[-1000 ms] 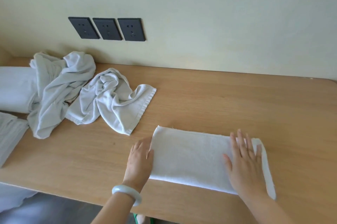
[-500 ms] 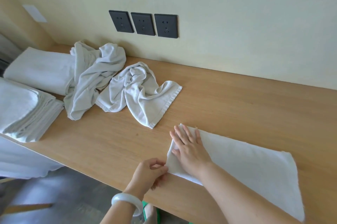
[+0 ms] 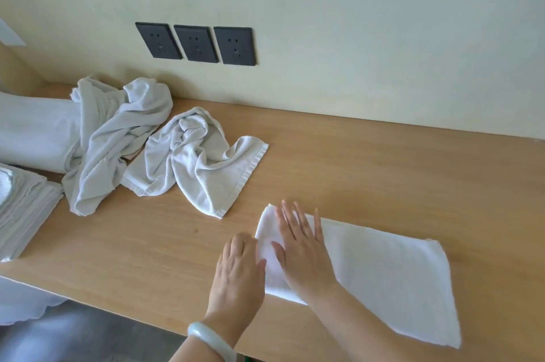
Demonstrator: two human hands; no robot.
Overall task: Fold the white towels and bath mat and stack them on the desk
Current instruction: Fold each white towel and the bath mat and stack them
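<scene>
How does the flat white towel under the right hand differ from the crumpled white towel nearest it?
The flat white towel lies smooth and folded; the crumpled white towel is bunched and twisted. The right hand rests on the flat towel; the crumpled towel is untouched. Both are white cloth lying on the wooden desk.

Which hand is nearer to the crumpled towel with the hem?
Left. The left hand lies on the desk, near a corner of the crumpled towel; the right hand rests on the flat towel, farther right.
</scene>
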